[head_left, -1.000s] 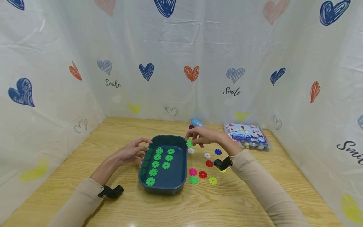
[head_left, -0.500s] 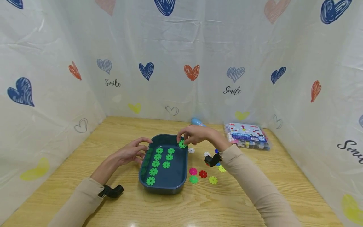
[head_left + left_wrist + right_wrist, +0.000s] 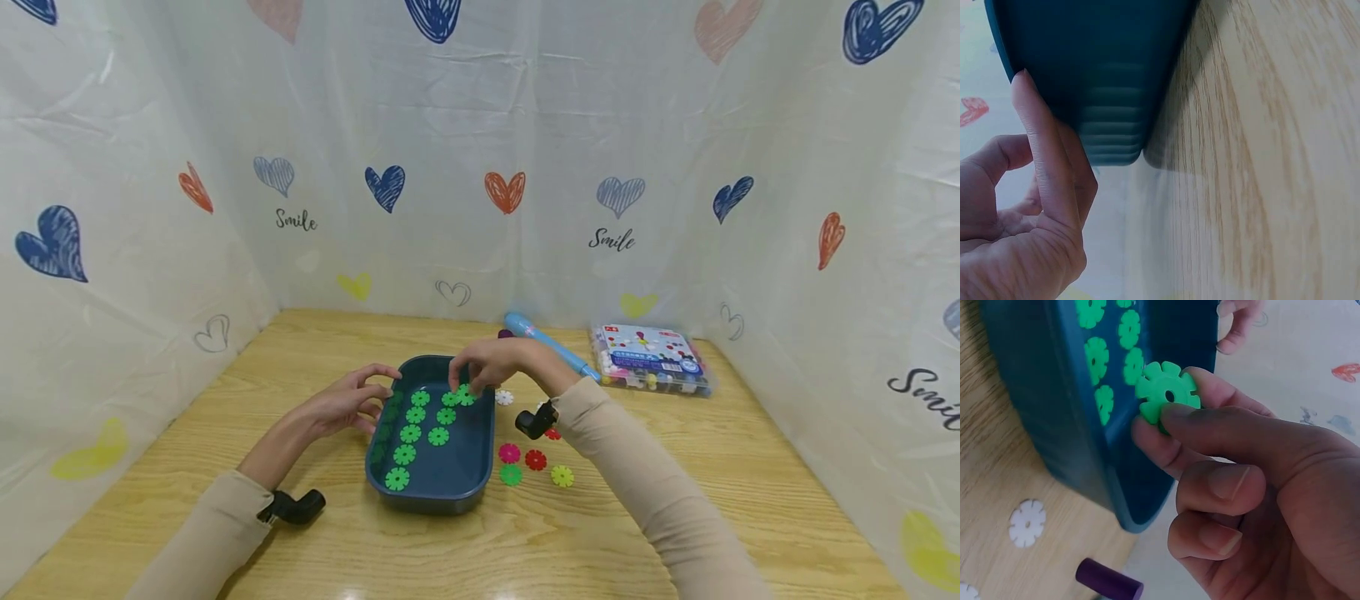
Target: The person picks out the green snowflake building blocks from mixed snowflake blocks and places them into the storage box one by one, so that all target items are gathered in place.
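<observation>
My right hand (image 3: 491,364) is over the far right part of a dark blue tray (image 3: 429,505). It pinches a green notched plastic disc (image 3: 1159,382) between thumb and fingers, seen closely in the right wrist view. Green discs of the same sort (image 3: 405,454) lie inside the tray in two columns, the left one longer. At the tray's left side is my left hand (image 3: 347,402), its fingers loosely spread and touching the rim and outer wall. In the left wrist view an extended finger (image 3: 1047,162) lies against the tray's wall; what lies inside is hidden there.
Right of the tray lie loose discs: pink (image 3: 509,453), red (image 3: 536,460), green (image 3: 511,475), yellow (image 3: 562,476) and white (image 3: 1027,523). A purple cylinder (image 3: 1109,579), a long light blue object (image 3: 551,343) and a clear box (image 3: 652,360) stand behind.
My right hand has carried the green disc leftward, from beyond the tray's right rim to inside the tray beside the other discs. My left hand stays at the tray's left side.
</observation>
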Demonstrator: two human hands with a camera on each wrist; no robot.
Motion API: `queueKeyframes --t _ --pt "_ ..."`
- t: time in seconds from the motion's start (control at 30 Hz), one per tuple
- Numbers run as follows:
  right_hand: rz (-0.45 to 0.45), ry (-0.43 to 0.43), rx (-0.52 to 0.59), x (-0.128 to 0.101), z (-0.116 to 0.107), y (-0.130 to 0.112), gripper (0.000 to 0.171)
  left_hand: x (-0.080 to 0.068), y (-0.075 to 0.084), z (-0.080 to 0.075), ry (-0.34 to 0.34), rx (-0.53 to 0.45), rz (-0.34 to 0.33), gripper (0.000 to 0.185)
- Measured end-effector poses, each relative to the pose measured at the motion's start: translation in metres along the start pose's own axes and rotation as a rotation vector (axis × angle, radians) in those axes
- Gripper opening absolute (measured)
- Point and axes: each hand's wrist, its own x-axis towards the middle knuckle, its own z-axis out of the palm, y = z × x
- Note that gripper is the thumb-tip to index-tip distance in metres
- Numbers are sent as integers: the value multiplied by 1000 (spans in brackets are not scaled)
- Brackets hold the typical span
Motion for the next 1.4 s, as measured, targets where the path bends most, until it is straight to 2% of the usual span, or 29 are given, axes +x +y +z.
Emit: queueKeyframes --t 0.23,0.47,0.93,1.2,1.4 --pt "70 -62 -10 17 5 -13 24 0 1 1 1 4 -2 46" --pt "174 -158 -1 34 10 -26 27 -1 1 -1 -8 1 2 45" --pt "232 -323 52 55 25 -48 21 -1 2 -1 -15 -12 -6 43" --pt "261 -336 40 54 29 -53 25 -1 2 -1 -16 -18 -7 42" --pt "221 -269 34 45 20 -49 28 0 1 -2 -19 -15 2 44"
